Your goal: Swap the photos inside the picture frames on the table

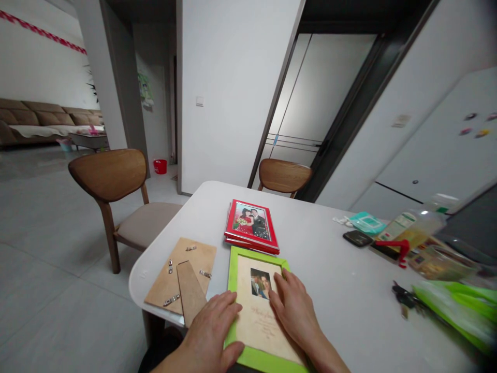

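Bottom centre: green frame [258, 317] lying between left hand [212, 329] and right hand [293, 306] | both resting half-open on its sides | right forearm [324, 353] hiding part of right edge

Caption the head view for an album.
Left hand and right hand on a green frame, a tan board alongside, a red-framed photo beyond.

We get soft, muted light — a pale glow on the frosted door [330, 88] — the lime frame [233, 272] fairly crisp, the green bag [462, 308] at right blurred.
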Demonstrator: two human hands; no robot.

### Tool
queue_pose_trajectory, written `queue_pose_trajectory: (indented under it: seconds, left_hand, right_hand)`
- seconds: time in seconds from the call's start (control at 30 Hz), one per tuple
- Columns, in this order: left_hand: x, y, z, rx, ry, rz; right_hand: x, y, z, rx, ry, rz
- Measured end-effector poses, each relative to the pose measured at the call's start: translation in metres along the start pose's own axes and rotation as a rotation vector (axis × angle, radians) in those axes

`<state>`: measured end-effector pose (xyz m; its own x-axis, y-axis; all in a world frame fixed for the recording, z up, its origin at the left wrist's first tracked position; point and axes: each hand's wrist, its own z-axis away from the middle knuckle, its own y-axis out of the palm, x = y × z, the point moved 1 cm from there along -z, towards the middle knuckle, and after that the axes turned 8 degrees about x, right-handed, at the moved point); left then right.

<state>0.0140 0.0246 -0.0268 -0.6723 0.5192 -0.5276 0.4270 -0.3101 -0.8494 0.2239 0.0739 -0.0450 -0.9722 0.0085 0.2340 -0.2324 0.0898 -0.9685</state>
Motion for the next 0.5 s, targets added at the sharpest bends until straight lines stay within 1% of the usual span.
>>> queue_pose_trajectory:
  seconds: [0.07,0.17,0.2,0.23,0.3,0.37,0.43,0.5]
  left_hand:
    - [0.017,-0.012,0.014,-0.026,-0.013,-0.036]
    - [0.057,-0.031,0.037,-0.067,-0.153,-0.108]
    - [0.071,-0.035,0.044,-0.087,-0.211,-0.146]
    - [0.083,-0.039,0.050,-0.105,-0.238,-0.182]
    - [0.098,-0.042,0.059,-0.174,-0.217,-0.230]
    - [0.102,-0.042,0.065,-0.235,-0.152,-0.236]
    - [0.102,-0.040,0.068,-0.246,-0.092,-0.227]
    - [0.103,-0.037,0.071,-0.238,-0.034,-0.247]
  right_hand:
    - [-0.005,0.001,0.003,0.012,-0.033,-0.017]
    - [-0.007,0.000,0.014,0.024,-0.141,-0.083]
    - [-0.004,0.000,0.019,0.035,-0.186,-0.105]
    - [0.002,-0.001,0.024,0.046,-0.224,-0.126]
    - [0.022,-0.002,0.034,0.066,-0.283,-0.176]
    - [0.054,-0.004,0.041,0.093,-0.358,-0.240]
    - [0.091,-0.003,0.044,0.136,-0.458,-0.301]
    - [0.124,0.000,0.042,0.162,-0.472,-0.316]
